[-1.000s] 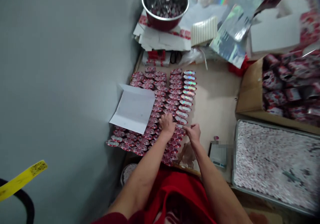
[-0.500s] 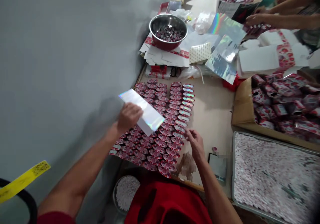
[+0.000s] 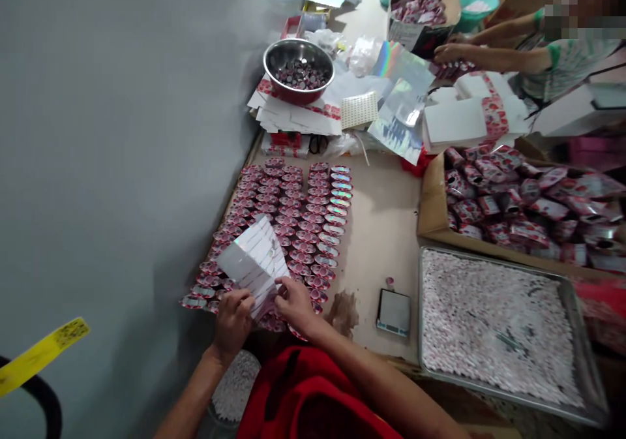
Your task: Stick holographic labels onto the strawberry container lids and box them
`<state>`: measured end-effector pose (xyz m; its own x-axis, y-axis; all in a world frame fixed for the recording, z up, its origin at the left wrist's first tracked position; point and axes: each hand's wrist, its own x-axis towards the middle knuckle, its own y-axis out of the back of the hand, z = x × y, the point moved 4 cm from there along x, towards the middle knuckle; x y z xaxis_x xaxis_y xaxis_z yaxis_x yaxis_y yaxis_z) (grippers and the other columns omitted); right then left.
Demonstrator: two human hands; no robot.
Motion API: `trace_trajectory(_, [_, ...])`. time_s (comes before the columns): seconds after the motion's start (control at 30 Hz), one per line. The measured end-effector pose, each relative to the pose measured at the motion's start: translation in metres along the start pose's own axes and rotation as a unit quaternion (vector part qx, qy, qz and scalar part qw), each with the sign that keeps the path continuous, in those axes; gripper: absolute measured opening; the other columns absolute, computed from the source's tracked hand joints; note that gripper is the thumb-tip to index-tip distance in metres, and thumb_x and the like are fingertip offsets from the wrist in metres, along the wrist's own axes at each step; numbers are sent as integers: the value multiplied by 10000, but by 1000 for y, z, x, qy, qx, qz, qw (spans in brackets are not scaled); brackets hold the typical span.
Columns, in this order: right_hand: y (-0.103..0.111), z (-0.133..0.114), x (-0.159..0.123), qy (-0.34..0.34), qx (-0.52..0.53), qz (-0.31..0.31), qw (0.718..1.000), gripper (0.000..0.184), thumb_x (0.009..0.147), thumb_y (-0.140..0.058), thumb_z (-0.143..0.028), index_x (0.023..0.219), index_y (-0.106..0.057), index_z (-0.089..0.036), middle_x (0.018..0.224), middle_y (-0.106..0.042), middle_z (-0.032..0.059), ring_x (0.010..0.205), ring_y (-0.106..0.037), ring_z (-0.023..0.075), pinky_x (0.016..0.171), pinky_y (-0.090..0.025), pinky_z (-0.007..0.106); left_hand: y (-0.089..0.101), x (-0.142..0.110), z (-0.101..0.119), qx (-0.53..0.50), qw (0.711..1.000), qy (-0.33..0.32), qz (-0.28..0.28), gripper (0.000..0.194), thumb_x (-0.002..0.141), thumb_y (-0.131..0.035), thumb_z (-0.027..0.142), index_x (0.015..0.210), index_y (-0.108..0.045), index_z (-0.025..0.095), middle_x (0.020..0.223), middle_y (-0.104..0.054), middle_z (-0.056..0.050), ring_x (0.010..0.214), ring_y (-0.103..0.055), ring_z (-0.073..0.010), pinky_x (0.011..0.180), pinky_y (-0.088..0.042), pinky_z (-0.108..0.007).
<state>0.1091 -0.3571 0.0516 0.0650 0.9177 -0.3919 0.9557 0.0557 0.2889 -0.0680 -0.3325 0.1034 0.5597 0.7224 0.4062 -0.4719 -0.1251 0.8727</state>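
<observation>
Both my hands hold a white, shiny sheet point(image 3: 255, 261) with rows of small marks, tilted up over the near end of the table. My left hand point(image 3: 232, 318) grips its lower left edge with closed fingers. My right hand point(image 3: 295, 304) pinches its lower right edge. Under the sheet, several rows of small red-and-silver round pieces point(image 3: 293, 220) lie in columns on the brown tabletop point(image 3: 381, 230).
A metal tray point(image 3: 493, 315) of small white bits sits at right, with a small scale point(image 3: 394, 311) beside it. A cardboard box point(image 3: 528, 204) holds red packets. A metal bowl point(image 3: 298, 70) stands on paper stacks at the back. Another person's arms point(image 3: 484, 44) work far right. A grey wall runs along the left.
My left hand lifted the sheet off the rows and brought it toward me. My right hand left the pieces and took hold of the sheet's other edge. The view tilted up.
</observation>
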Motion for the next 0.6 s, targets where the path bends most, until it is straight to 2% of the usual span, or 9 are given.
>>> trace_trajectory(0.07, [20,0,-9,32,0,15,999,272,741,-569,-95,939,-716,-211,799,-676,-3,742,-593,174,693,-399,254,-4,3,14,0,1000,-7,-4,238,893,-587,97,1021,-649,288,1035,-700,-50,959,-663,-222,907,-546,-380])
trace_trajectory(0.13, [54,-3,-18,83,-8,31,996,256,752,-563,-92,923,-709,-214,820,-668,1,771,-588,176,720,-404,256,-7,9,25,3,1000,11,11,232,896,-630,141,1072,-643,292,1095,-694,-59,1026,-663,-238,947,-543,-406])
trace_trajectory(0.23, [121,-5,-38,146,-50,46,987,250,834,-549,-107,978,-714,-227,875,-670,17,810,-602,179,747,-414,258,-8,21,35,-23,986,144,79,274,886,-705,287,1142,-612,253,1154,-668,-92,1097,-649,-273,992,-535,-464])
trace_trajectory(0.3, [165,-2,-58,174,-120,39,977,238,908,-532,-137,1009,-723,-238,904,-673,34,812,-609,184,730,-408,262,-9,29,38,-93,948,283,114,425,845,-755,405,1194,-587,230,1173,-653,-96,1045,-658,-266,963,-556,-461])
trace_trajectory(0.37, [204,6,-81,182,-218,27,959,248,946,-527,-161,1057,-731,-249,909,-685,48,791,-614,192,712,-404,271,-13,36,41,-202,884,405,117,543,800,-776,514,1215,-575,229,1148,-666,-77,989,-675,-246,908,-584,-420])
trace_trajectory(0.43, [241,18,-102,158,-296,32,942,267,957,-518,-163,1099,-728,-248,911,-709,61,780,-633,204,717,-417,284,-21,44,46,-289,828,471,94,547,772,-763,598,1152,-607,237,1057,-703,-45,955,-701,-240,865,-602,-382])
trace_trajectory(0.47, [259,25,-112,140,-311,40,939,279,954,-514,-163,1115,-725,-248,918,-724,67,789,-651,213,723,-430,290,-25,48,48,-307,816,485,71,533,752,-761,629,1091,-637,237,1002,-722,-35,938,-715,-247,848,-610,-376])
trace_trajectory(0.53, [294,38,-124,102,-282,64,952,297,959,-494,-188,1129,-724,-269,956,-754,69,842,-694,234,743,-466,304,-34,56,53,-293,825,482,16,508,690,-773,670,957,-699,244,911,-755,-27,885,-740,-269,813,-626,-383])
trace_trajectory(0.6, [330,50,-127,68,-196,109,972,291,989,-466,-281,1102,-733,-296,990,-774,63,877,-722,253,753,-506,325,-44,63,59,-255,857,447,-32,471,636,-778,692,859,-751,278,855,-783,-16,826,-760,-293,773,-641,-401])
